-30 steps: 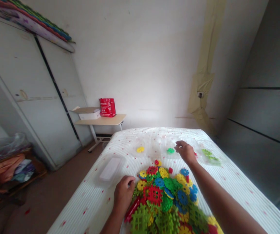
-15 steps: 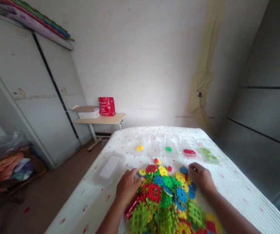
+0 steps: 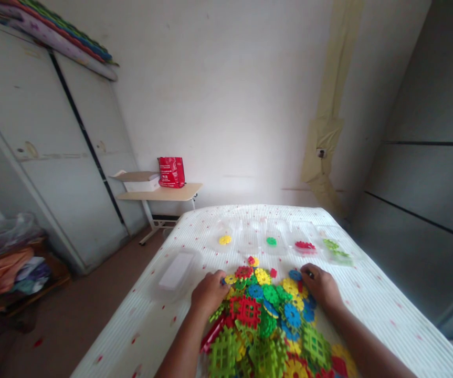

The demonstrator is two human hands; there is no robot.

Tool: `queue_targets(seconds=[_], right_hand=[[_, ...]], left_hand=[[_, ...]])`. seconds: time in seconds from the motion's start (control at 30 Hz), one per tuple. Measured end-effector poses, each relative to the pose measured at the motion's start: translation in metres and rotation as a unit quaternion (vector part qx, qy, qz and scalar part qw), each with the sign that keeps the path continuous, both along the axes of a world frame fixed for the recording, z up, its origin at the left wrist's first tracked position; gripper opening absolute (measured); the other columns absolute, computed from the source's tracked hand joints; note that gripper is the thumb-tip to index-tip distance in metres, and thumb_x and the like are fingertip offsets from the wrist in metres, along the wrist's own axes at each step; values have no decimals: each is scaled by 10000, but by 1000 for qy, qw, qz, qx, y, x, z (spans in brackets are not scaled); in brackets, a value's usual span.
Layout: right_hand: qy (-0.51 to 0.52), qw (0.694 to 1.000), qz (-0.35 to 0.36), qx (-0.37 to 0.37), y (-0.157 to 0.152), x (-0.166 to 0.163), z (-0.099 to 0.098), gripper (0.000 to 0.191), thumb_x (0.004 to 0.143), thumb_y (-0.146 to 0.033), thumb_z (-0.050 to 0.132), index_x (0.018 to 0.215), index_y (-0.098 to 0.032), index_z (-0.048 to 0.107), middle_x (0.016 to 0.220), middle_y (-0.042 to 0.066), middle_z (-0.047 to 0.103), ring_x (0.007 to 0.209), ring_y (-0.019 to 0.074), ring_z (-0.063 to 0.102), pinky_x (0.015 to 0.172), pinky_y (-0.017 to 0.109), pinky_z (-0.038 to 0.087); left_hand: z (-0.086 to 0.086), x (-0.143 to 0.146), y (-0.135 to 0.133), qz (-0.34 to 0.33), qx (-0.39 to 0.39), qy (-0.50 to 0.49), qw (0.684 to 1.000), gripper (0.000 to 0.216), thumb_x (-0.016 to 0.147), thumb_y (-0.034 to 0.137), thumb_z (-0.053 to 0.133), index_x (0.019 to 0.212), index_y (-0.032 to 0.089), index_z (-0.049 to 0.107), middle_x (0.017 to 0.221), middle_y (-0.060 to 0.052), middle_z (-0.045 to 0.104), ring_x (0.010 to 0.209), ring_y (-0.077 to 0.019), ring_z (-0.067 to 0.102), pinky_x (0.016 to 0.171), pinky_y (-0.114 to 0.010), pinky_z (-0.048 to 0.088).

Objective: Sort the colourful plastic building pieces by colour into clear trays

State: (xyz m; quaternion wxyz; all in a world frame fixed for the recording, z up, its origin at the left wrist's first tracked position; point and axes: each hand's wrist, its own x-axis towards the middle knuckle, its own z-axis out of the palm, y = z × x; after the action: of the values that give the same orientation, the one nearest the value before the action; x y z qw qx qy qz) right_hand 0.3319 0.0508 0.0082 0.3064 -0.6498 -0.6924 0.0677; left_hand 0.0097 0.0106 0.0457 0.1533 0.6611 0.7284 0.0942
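Note:
A heap of plastic building pieces, with notched discs and square lattices, lies between my hands. At its left edge my left hand [image 3: 208, 292] pinches a small blue disc [image 3: 223, 281], mostly hidden by the fingers. A yellow disc [image 3: 230, 279] is right beside those fingertips. On the far right of the heap, my right hand [image 3: 323, 286] has curled fingers closed at the edge of another blue disc [image 3: 295, 274]. Close by are yellow discs [image 3: 290, 285] and a red piece [image 3: 300, 286]. Red lattice squares [image 3: 249, 312] and green lattice squares [image 3: 226, 350] fill the nearer heap.
Clear plastic boxes stand along the table's far side, holding yellow pieces [image 3: 225, 240], a green piece [image 3: 271, 241], red pieces [image 3: 305, 245] and light green pieces [image 3: 334, 248]. A clear box [image 3: 177, 270] with a white base lies left. Behind is a side table [image 3: 163, 194] with a red bag [image 3: 171, 172].
My left fingers have moved slightly right and closed in on the blue disc. My right hand has shifted left, up to the other blue disc. The view has turned a little.

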Motion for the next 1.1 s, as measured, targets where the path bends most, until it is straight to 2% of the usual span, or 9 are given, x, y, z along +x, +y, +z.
queue_targets(seconds=[0.13, 0.3, 0.4, 0.57, 0.8, 1.1], right_hand=[[-5, 1000, 0, -2, 0, 0, 0, 244, 759, -335, 417, 755, -230, 636, 750, 20, 688, 664, 161, 622, 619, 236, 417], [-4, 1000, 11, 10, -1, -1, 2, 241, 754, -329, 417, 739, -226, 635, 733, 19, 686, 648, 156, 617, 611, 232, 417], [-6, 1000, 10, 12, -2, -2, 4, 243, 750, -323, 415, 735, -223, 636, 732, 22, 685, 642, 156, 614, 610, 234, 418], [-6, 1000, 10, 12, -3, -3, 6, 236, 738, -320, 417, 721, -223, 631, 711, 21, 681, 628, 158, 610, 601, 237, 421], [-7, 1000, 13, 5, -3, -3, 6, 234, 746, -316, 410, 740, -223, 624, 747, 28, 686, 670, 162, 618, 633, 242, 429], [-1, 1000, 15, 0, -4, -2, 7, 241, 743, -327, 408, 730, -221, 624, 739, 29, 684, 666, 169, 619, 623, 248, 428]], left_hand=[[3, -1, 5, -25, -11, -3, 1000, 427, 734, 312, 497, 1152, 242, 546, 1041, -76, 654, 972, -226, 605, 767, -269, 423], [8, -2, 12, -42, -24, -10, 999, 287, 700, 311, 528, 961, 243, 627, 963, -35, 687, 919, -211, 621, 722, -244, 421], [9, 2, 13, -24, -19, -11, 999, 260, 695, 357, 540, 913, 242, 621, 935, -33, 691, 894, -214, 625, 686, -244, 414], [6, 8, 12, 25, -1, -12, 1000, 189, 693, 337, 526, 832, 226, 590, 842, -44, 682, 810, -222, 628, 592, -246, 372], [-4, 3, 12, 66, 40, -47, 996, 174, 668, 301, 564, 825, 230, 535, 800, 4, 656, 751, -160, 601, 546, -213, 321], [-11, -7, 14, 57, 88, -135, 985, 164, 701, 163, 525, 824, 214, 621, 767, 26, 680, 761, -128, 605, 623, -181, 382]])
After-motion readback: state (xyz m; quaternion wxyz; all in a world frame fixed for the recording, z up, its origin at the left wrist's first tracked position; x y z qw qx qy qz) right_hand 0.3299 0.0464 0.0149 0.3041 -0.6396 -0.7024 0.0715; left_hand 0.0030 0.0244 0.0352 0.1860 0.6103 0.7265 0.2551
